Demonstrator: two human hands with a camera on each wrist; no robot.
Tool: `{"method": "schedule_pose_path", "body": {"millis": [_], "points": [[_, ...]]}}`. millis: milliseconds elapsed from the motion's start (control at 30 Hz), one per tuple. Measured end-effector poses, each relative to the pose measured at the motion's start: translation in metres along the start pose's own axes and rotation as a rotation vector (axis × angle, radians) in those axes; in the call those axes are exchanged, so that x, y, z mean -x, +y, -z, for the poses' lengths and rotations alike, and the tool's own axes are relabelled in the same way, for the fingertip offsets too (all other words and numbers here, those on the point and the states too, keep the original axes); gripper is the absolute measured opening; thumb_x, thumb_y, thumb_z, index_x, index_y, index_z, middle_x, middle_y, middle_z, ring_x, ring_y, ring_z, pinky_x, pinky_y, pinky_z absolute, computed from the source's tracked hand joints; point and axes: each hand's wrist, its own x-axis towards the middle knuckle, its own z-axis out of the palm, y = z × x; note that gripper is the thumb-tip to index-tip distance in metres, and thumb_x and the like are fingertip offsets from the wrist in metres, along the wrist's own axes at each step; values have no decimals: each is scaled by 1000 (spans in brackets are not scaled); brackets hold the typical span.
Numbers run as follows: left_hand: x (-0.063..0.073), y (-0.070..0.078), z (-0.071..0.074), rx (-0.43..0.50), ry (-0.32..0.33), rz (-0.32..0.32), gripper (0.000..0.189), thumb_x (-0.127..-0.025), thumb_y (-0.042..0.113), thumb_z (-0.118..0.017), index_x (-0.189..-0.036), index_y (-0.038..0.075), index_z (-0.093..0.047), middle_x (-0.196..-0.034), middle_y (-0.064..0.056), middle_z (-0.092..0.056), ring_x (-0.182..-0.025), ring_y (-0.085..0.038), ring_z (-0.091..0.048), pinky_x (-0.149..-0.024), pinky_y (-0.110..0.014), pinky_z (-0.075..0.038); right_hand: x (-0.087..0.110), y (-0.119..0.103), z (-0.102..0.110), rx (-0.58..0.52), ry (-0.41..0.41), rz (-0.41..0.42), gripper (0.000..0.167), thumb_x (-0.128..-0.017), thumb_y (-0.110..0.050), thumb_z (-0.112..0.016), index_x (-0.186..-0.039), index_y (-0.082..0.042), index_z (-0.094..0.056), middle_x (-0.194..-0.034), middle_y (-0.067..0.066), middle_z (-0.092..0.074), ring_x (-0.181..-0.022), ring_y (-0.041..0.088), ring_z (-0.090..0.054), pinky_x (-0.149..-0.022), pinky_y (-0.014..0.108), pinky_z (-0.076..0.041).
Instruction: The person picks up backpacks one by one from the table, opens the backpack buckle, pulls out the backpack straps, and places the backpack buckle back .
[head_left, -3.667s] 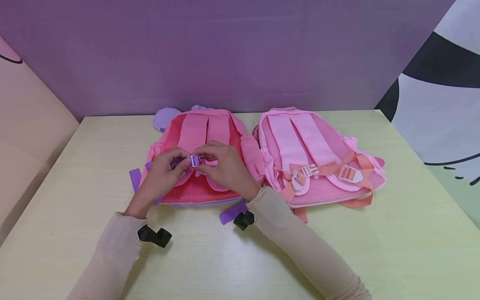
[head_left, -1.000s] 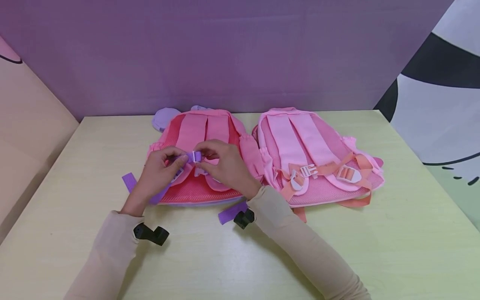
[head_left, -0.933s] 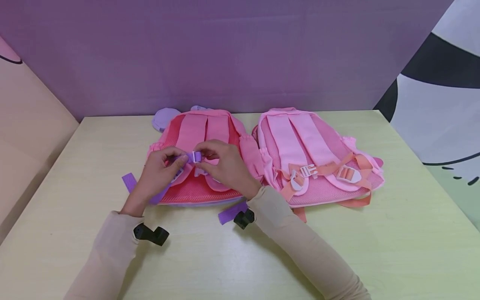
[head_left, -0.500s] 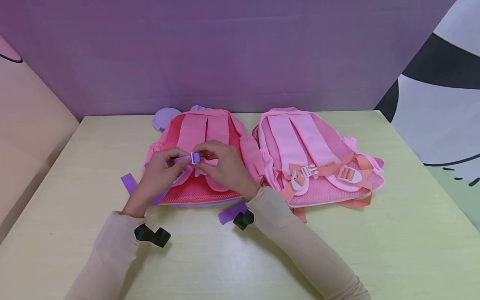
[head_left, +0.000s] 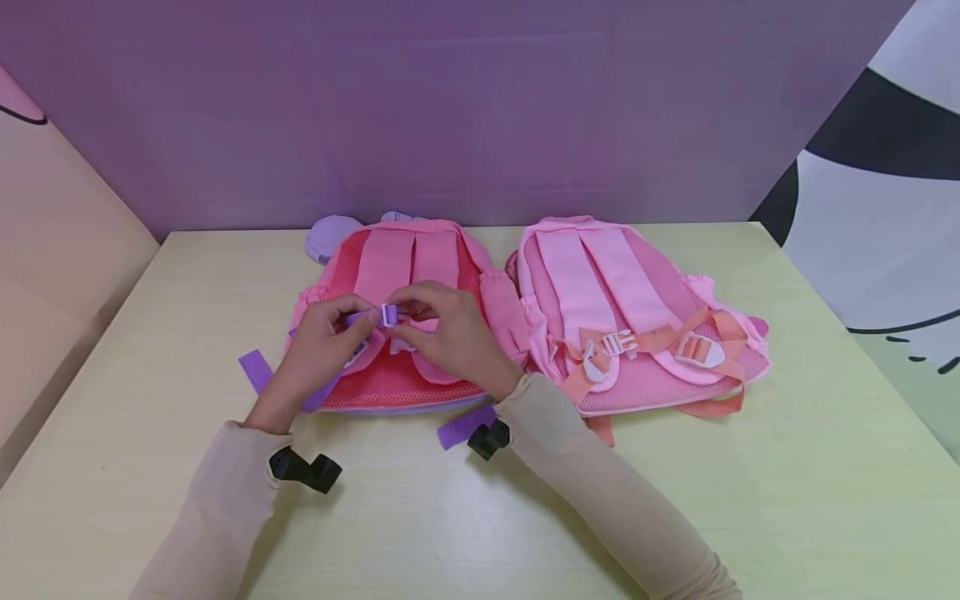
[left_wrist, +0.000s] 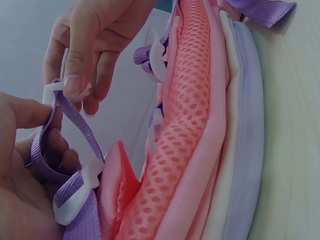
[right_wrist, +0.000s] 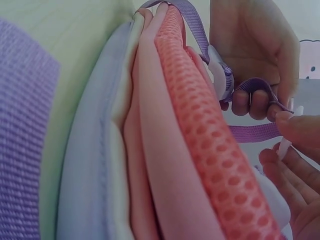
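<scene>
A coral-pink backpack (head_left: 390, 392) lies with its shoulder straps up in the head view. Over its lower part my left hand (head_left: 322, 342) pinches a narrow purple strap (left_wrist: 85, 127), which loops between its fingers in the left wrist view. The strap runs through a white plastic buckle (head_left: 389, 315), one end of which my right hand (head_left: 450, 333) pinches between thumb and fingers. Close below the left hand, a white strap adjuster (left_wrist: 75, 195) hangs on the same webbing. Another white buckle piece (head_left: 401, 344) lies on the backpack, partly hidden behind the right hand.
Right of it lies a light pink backpack (head_left: 637, 283) with orange straps and a white buckle (head_left: 619, 342). Loose purple strap ends (head_left: 257, 371) reach onto the table (head_left: 420, 517). A lilac round piece (head_left: 330, 237) sticks out behind. A purple panel (head_left: 450, 108) stands at the back.
The left hand has shifted slightly, and the loose strap end beside it has slid out to the left and down. Both hands keep their hold; the buckle has turned a little. The light pink backpack stays put.
</scene>
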Motion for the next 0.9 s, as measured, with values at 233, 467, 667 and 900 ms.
{"method": "schedule_pose_path", "body": {"millis": [233, 467, 667, 900], "points": [[1, 4, -1, -27, 57, 0, 21, -94, 18, -59, -102, -1, -65, -87, -16, -58, -79, -19, -48, -64, -19, -43, 0, -2, 0, 1, 23, -48, 28, -80, -7, -74, -106, -1, -67, -97, 10, -69, -85, 20, -67, -80, 22, -54], [4, 9, -2, -69, 140, -35, 21, -92, 18, -63, -101, -1, -67, -85, -16, -62, -75, -19, -49, -62, -18, -44, -1, -3, 0, -22, 42, -31, 29, -80, -7, -75, -106, -1, -67, -94, 10, -67, -84, 20, -65, -79, 21, -54], [5, 11, -2, -55, 116, -23, 21, -92, 15, -61, -103, -2, -67, -86, -17, -61, -75, -19, -51, -63, -18, -45, 0, -1, 1, -37, 33, 3, 29, -79, -6, -76, -107, -1, -67, -96, 11, -67, -86, 22, -66, -80, 21, -54], [3, 8, -5, -5, 82, -14, 20, -93, 11, -59, -104, -4, -67, -87, -18, -60, -75, -18, -50, -63, -17, -44, 0, 0, 0, -38, 20, 26, 29, -80, -5, -75, -106, -1, -67, -97, 11, -67, -86, 19, -67, -80, 20, -53]]}}
